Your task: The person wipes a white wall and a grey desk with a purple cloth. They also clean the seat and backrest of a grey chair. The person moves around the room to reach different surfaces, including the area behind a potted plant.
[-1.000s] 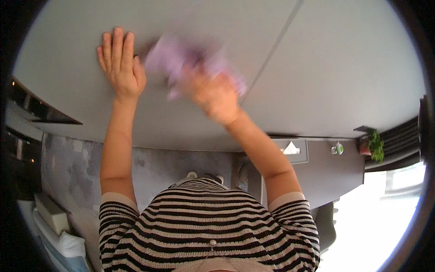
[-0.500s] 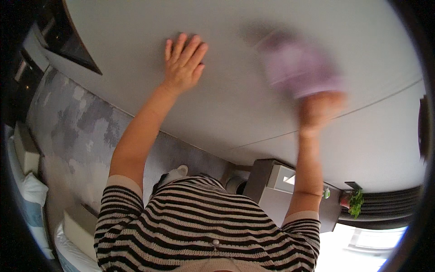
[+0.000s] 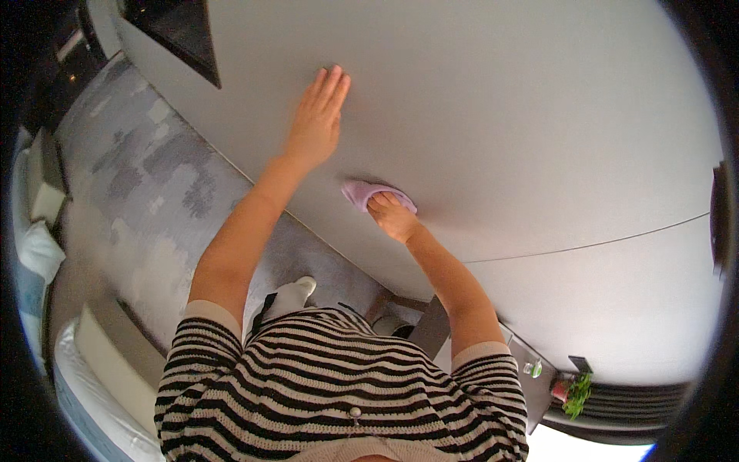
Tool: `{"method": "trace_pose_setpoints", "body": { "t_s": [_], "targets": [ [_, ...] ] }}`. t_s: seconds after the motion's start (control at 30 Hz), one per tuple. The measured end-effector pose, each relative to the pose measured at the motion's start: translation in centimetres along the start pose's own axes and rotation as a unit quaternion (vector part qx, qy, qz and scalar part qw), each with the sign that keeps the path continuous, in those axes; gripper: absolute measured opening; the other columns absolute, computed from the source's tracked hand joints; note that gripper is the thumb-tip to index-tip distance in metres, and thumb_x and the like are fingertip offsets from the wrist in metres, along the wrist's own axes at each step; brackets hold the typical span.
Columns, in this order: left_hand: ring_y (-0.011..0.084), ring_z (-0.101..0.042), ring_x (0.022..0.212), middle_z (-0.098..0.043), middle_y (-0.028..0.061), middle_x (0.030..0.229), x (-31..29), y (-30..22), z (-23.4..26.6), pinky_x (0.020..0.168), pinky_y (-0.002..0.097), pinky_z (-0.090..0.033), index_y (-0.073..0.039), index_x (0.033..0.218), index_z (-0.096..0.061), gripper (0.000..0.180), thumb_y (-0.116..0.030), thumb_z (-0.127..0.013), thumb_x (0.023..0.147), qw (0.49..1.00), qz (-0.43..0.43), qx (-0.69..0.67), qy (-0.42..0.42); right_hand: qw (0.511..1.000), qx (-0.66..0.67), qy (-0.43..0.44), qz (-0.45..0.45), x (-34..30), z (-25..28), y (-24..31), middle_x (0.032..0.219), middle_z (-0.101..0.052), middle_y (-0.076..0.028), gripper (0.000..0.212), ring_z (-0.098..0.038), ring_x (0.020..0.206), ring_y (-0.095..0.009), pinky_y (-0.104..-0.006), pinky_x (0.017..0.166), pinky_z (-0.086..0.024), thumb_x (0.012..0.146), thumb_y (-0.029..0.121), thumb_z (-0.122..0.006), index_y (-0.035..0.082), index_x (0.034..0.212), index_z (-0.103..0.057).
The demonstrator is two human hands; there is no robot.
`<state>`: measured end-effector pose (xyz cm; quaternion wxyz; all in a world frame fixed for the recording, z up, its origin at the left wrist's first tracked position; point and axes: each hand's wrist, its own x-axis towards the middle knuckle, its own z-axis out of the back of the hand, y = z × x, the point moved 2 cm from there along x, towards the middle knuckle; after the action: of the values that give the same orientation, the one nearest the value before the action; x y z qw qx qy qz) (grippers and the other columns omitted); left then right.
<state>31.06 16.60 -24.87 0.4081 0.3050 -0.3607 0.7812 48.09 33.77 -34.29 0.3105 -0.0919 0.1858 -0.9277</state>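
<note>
**Right-handed grasp on lilac cloth, against grey wall panel**

Gripping lilac cloth (image 3: 360,192) in right hand (image 3: 396,221), fingers bent over near edge, thumb not visible. Placed against grey wall panel (image 3: 500,138), right under the fingertips and spreading past them, up-left in view. Clearly nearer to right hand; from left hand (image 3: 317,122), down and to the right, apart, no contact. Long axis slanting upper left to lower right, at an angle to right forearm, not in line with it. Free end pointing left and slightly up, toward left wrist. Left hand: unclenched, nothing visible in it, fingers straight, close together, up along panel; palm contact, cannot tell.
</note>
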Motion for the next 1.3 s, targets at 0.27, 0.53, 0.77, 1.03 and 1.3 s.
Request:
{"method": "trace_pose_setpoints", "body": {
  "t_s": [0.27, 0.53, 0.77, 1.03, 1.3],
  "targets": [
    [0.0326, -0.016, 0.141, -0.008, 0.0135, 0.154, -0.5, -1.2, 2.4, 0.113, 0.0488, -0.018, -0.005, 0.147, -0.018, 0.072, 0.0, -0.053, 0.083, 0.987, 0.047, 0.014, 0.154, 0.98, -0.037, -0.118, -0.156, 2.1, 15.2, -4.6, 0.115, -0.061, 0.001, 0.047, -0.054, 0.109, -0.021, -0.043, 0.087, -0.042, 0.07, 0.004, -0.057, 0.019, 0.115, -0.06],
    [0.0302, -0.009, 0.142, -0.007, 0.0105, 0.155, -1.2, -1.6, 3.5, 0.113, 0.053, -0.012, -0.009, 0.148, -0.014, 0.074, -0.006, -0.054, 0.085, 0.98, 0.059, 0.105, 0.158, 0.673, -0.307, -0.609, -0.286, -4.7, 41.8, -16.9, 0.118, -0.061, -0.014, 0.045, -0.057, 0.112, -0.029, -0.04, 0.098, -0.043, 0.075, -0.009, -0.053, 0.004, 0.118, -0.06],
    [0.0322, -0.023, 0.139, -0.025, 0.0102, 0.15, -0.8, 4.1, 5.3, 0.112, 0.0506, -0.018, -0.006, 0.141, -0.032, 0.063, 0.001, -0.049, 0.081, 0.994, -0.046, -0.055, 0.088, 0.841, -0.271, -0.396, -0.248, 13.8, 30.6, -15.9, 0.123, -0.058, -0.011, 0.052, -0.052, 0.117, -0.029, -0.043, 0.101, -0.037, 0.075, -0.002, -0.053, 0.009, 0.126, -0.054],
    [0.0327, -0.034, 0.133, -0.039, 0.014, 0.142, -1.4, 20.9, 15.1, 0.11, 0.0463, -0.025, -0.003, 0.13, -0.046, 0.051, 0.005, -0.047, 0.079, 0.995, 0.051, -0.055, -0.059, 0.993, 0.023, 0.102, 0.061, 23.8, -2.1, 0.3, 0.111, -0.058, -0.017, 0.025, -0.055, 0.107, -0.031, -0.0471, 0.089, -0.043, 0.083, 0.018, -0.052, 0.007, 0.102, -0.063],
    [0.03, -0.021, 0.14, -0.023, 0.0141, 0.15, 0.8, 21.1, 13.7, 0.113, 0.0435, -0.022, -0.006, 0.143, -0.028, 0.061, -0.004, -0.052, 0.087, 0.982, 0.073, -0.046, 0.167, 0.881, -0.216, -0.399, -0.136, 28.7, 33.5, -13.8, 0.122, -0.06, -0.007, 0.041, -0.051, 0.12, -0.028, -0.0447, 0.101, -0.037, 0.082, 0.004, -0.052, 0.013, 0.122, -0.058]
  ]
}}
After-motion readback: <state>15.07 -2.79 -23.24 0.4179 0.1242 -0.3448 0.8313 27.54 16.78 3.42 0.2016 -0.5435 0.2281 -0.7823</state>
